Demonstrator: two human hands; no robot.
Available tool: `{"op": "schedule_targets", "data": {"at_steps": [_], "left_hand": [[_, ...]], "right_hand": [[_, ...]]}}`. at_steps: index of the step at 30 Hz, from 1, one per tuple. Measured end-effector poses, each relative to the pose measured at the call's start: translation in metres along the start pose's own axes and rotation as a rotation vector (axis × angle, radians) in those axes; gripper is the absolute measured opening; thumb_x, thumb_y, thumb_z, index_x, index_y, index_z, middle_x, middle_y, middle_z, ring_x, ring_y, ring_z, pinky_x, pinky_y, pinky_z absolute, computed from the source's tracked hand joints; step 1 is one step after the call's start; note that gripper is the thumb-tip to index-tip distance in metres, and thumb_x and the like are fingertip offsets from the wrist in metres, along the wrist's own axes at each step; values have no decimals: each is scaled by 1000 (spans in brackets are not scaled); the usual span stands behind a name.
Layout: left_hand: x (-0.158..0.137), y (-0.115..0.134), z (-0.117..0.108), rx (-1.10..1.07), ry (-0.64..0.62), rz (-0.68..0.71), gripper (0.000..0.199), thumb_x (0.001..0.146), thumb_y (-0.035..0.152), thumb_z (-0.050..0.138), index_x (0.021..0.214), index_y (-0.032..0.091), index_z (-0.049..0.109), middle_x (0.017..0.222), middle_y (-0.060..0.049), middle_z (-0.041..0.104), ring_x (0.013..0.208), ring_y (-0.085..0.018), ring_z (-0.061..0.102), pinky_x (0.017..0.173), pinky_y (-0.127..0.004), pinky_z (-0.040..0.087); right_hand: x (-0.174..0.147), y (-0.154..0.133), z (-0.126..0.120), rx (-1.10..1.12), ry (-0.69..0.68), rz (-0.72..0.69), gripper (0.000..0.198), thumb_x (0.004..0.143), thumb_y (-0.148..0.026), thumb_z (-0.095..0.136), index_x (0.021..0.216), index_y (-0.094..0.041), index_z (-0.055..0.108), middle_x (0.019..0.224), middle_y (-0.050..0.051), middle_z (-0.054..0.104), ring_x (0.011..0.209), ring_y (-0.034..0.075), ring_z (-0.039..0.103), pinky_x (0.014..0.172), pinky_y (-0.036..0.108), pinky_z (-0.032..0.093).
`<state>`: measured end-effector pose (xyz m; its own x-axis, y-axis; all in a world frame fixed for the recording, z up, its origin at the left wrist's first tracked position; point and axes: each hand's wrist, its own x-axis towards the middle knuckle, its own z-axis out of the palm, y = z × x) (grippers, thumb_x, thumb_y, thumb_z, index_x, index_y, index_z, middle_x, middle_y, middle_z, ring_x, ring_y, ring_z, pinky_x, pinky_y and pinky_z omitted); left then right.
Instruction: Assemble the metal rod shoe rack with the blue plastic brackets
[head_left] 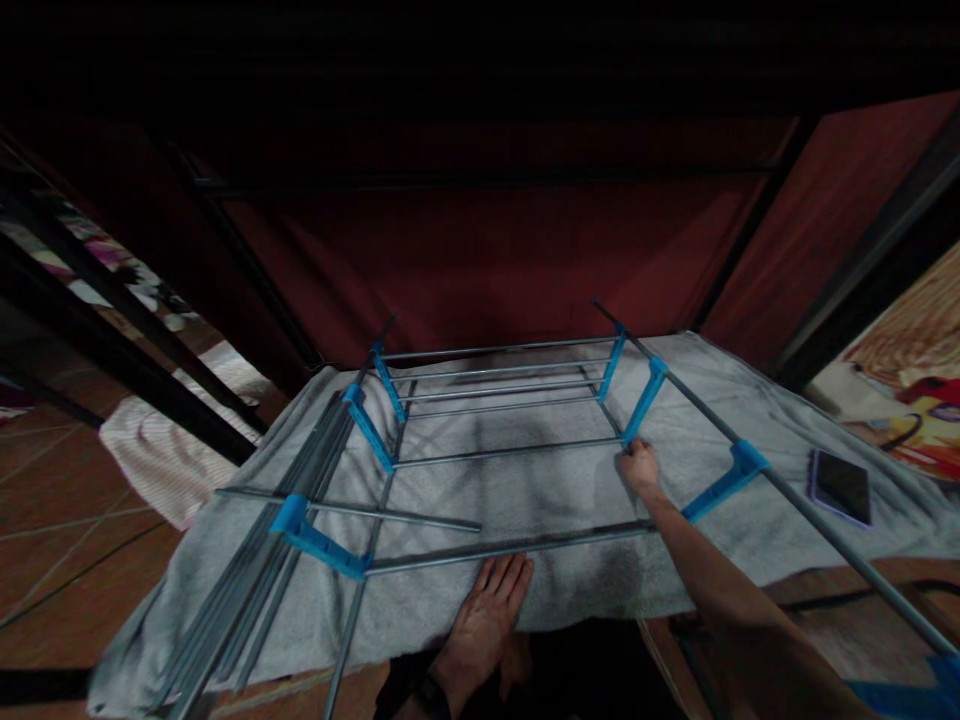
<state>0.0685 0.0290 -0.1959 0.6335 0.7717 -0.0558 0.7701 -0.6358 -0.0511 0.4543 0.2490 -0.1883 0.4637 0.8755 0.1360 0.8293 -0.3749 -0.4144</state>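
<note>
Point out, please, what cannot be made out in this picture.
All in the head view:
Front metal rod, right end: behind the right forearm.
Right hand: its own fingers hide the grip.
Lower-right blue bracket: cut off by the right edge.
Lower left rod, near end: cut off by the bottom edge.
Smartphone: screen too dark to read.

Two hands (487,612), seven blue brackets (321,542) — one only partly in view — and one phone (840,486).
</note>
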Motion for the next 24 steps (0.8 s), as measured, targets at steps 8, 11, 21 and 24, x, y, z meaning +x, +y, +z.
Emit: {"op": "schedule_targets", "data": {"at_steps": [8, 11, 21, 24], "left_hand": [[2, -1, 13, 55, 42, -3, 92, 84, -7, 39, 169, 23, 19, 168, -5, 40, 154, -19, 37, 126, -44, 36], [3, -1, 14, 37, 36, -10, 91, 86, -7, 38, 169, 26, 19, 167, -4, 42, 153, -18, 40, 125, -42, 38], [1, 5, 10, -59, -24, -52, 88, 88, -2, 47, 167, 27, 24, 165, -4, 45, 151, -22, 43, 124, -46, 38], [0, 5, 13, -43, 0, -58, 85, 91, 2, 49, 168, 29, 23, 163, -4, 48, 150, -22, 45, 124, -45, 38]], "right_hand": [[-1, 1, 3, 28, 38, -16, 39, 86, -10, 49, 117, -9, 72, 102, 14, 64, 87, 21, 58, 84, 27, 46], [-1, 2, 6, 54, 51, -16, 40, 84, -10, 50, 117, -10, 72, 101, 14, 64, 85, 21, 58, 84, 28, 46], [-3, 13, 12, 160, 77, -52, 42, 81, -11, 48, 115, -10, 72, 96, 12, 61, 85, 22, 56, 85, 30, 47], [-5, 12, 9, 158, 71, -36, 39, 85, -14, 49, 116, -11, 72, 97, 11, 61, 84, 21, 56, 85, 30, 46]]}}
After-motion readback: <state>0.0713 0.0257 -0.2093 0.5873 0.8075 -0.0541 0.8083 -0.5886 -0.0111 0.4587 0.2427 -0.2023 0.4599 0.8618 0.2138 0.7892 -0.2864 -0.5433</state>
